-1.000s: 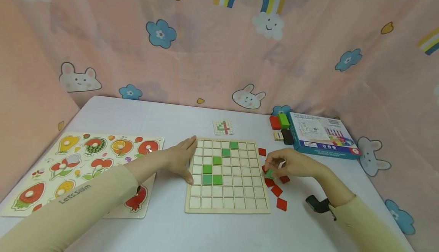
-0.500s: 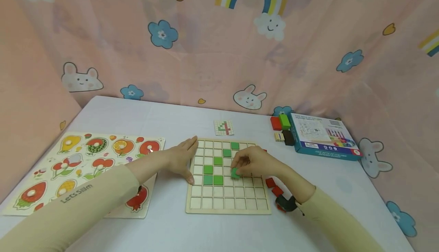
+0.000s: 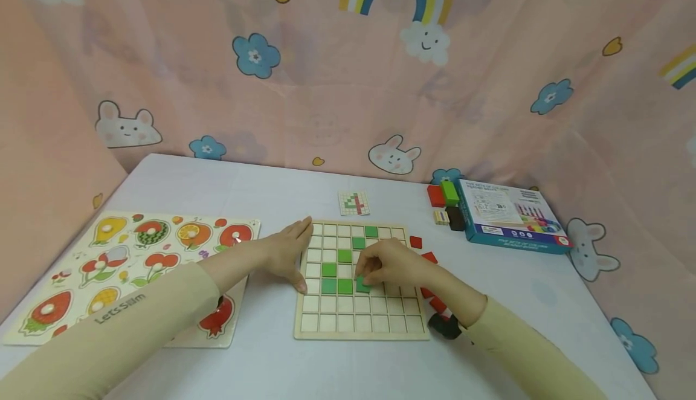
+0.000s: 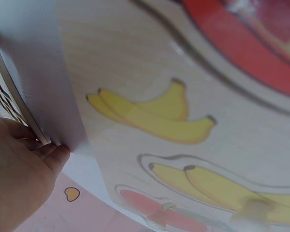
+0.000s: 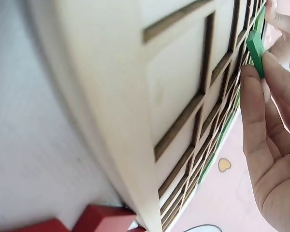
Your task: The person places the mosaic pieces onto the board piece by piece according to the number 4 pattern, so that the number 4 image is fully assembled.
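At the centre of the head view, a green square tile [image 3: 362,284] is pinched by the right hand [image 3: 388,263] and held over the wooden grid board [image 3: 359,327], just right of two placed green tiles. The board's left edge is touched by the flat, relaxed left hand [image 3: 287,251].

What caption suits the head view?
Right hand pinches a green square tile over the wooden grid board; left hand rests on its edge.
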